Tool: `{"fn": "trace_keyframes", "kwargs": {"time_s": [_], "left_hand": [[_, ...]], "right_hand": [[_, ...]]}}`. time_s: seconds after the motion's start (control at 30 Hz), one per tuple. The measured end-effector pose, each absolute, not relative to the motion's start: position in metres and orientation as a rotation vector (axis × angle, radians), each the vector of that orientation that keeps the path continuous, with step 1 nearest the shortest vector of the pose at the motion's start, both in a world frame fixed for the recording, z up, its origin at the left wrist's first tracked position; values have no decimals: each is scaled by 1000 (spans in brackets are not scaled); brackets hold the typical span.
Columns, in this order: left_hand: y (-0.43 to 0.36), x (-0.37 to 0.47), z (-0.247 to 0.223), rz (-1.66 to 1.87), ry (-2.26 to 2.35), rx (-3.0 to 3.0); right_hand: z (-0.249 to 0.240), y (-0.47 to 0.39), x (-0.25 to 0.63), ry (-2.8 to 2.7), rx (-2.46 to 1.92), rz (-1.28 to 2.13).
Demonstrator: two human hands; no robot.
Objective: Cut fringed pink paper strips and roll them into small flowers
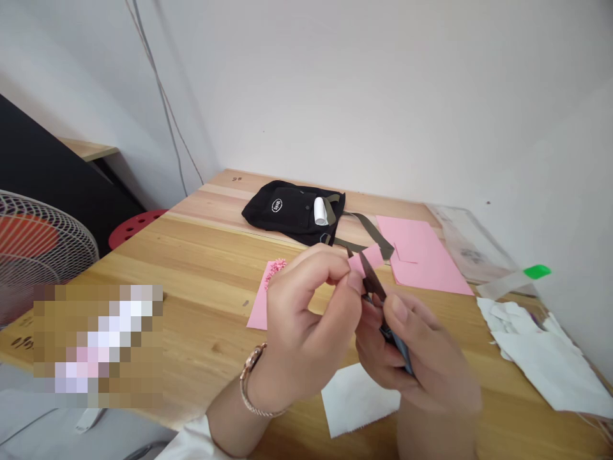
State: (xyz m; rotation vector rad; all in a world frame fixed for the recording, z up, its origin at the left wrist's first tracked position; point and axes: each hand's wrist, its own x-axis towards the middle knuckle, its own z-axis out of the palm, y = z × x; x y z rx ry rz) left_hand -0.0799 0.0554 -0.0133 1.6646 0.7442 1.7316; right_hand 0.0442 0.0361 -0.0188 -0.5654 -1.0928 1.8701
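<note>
My left hand [311, 319] pinches a small strip of pink paper [373, 255] between thumb and fingers. In my right hand [421, 345] is a pair of scissors [373, 276], its dark blades at the strip and its bluish handle partly hidden by my fingers. The two hands are close together above the wooden table. Behind my left hand lies a pink sheet [258, 306] with a small heap of pink paper bits [275, 271] on it. A white piece of paper [359, 399] rests on the table below both hands.
A black bag [292, 211] with a strap lies at the back, beside larger pink sheets [426, 255]. Clear plastic packaging [474, 236] and white papers [541, 351] are on the right. A fan [43, 243] and red stool [134, 230] stand left.
</note>
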Motion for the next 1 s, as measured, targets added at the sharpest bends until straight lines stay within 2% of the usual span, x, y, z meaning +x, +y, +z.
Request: {"fn": "trace_keyframes", "kwargs": {"time_s": [1.0], "left_hand": [[56,-84,-14,1713,735,1687]], "right_hand": [[-18,36,44,-1089,-584,1887]]}}
